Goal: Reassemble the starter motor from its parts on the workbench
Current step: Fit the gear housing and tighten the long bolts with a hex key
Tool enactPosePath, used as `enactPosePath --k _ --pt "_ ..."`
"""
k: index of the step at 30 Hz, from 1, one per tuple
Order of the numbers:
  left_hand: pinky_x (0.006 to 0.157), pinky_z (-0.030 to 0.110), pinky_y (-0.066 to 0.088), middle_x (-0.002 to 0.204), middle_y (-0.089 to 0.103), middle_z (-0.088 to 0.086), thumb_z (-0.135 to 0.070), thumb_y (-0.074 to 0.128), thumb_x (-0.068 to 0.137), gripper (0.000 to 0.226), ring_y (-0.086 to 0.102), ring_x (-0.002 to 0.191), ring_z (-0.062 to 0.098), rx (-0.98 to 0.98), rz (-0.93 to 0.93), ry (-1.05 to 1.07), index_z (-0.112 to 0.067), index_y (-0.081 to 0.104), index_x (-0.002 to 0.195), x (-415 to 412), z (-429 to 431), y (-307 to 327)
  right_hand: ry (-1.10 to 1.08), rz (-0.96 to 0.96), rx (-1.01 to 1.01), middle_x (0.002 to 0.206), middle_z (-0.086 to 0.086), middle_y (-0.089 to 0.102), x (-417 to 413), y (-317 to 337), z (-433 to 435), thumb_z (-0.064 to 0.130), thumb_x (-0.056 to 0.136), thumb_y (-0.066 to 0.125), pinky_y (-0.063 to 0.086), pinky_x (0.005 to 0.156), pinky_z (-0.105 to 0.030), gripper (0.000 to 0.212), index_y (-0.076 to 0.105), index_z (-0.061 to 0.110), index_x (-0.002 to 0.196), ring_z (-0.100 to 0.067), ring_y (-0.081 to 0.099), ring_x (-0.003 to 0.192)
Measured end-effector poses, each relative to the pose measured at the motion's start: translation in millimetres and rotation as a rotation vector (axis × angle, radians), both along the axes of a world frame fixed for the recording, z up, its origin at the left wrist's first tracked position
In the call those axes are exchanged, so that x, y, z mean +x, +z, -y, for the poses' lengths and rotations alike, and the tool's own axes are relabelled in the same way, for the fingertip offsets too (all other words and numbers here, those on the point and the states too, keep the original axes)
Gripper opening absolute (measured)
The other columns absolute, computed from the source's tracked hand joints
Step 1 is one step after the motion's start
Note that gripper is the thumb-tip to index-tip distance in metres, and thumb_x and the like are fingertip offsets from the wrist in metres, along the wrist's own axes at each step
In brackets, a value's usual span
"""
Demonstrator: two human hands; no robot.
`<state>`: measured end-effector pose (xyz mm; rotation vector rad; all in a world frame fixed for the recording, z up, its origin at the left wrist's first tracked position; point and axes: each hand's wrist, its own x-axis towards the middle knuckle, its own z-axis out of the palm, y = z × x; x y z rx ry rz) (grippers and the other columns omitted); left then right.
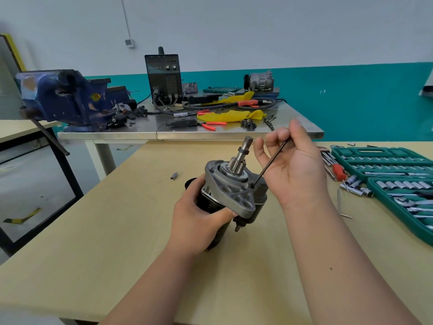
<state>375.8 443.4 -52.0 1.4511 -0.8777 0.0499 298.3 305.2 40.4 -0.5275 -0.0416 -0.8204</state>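
The starter motor (230, 193) sits over the middle of the wooden workbench (117, 231), its black body wrapped from the left by the left hand (199, 221), thumb pressed under the near edge of the grey flange; the hand hides whether its lower end touches the bench. Its long axis stands nearly upright, leaning a little away from the person, and the toothed shaft (243, 151) points up and away. A thin hex key (271, 163) slants from a recess on the flange's right side up to the right, where the right hand (293, 165) pinches its upper end between thumb and fingers. On the bench, a small bit (174, 175) lies left of the motor, a second hex key (341, 205) to the right, and beyond it an open green socket set (386, 165). A blue vise (63, 97) and a welder (164, 78) stand on the metal table (210, 133) behind
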Motion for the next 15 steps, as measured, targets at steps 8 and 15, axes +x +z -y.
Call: enactPosePath --k 8,15 --pt "0.080 0.012 0.050 0.109 0.072 -0.013 -0.030 0.088 0.062 0.062 0.067 0.102 0.005 -0.004 -0.005 0.022 -0.030 0.065 0.120 0.0 0.0 -0.9 -0.530 -0.201 -0.164 0.059 0.000 0.063 -5.1 -0.2 -16.2 0.014 0.095 0.061 0.056 0.075 -0.036 0.015 0.056 0.012 0.081 -0.014 0.060 0.058" --pt "0.081 0.015 0.052 0.110 0.072 -0.014 -0.036 0.087 0.060 0.067 0.067 0.103 0.003 -0.012 -0.030 0.044 -0.031 0.064 0.122 -2.3 0.3 -1.7 -0.756 -0.359 -0.301 0.063 0.003 0.071 -4.0 -0.5 -19.4 0.021 0.090 0.066 0.057 0.067 -0.030 0.013 0.059 0.014 0.083 -0.016 0.070 0.063"
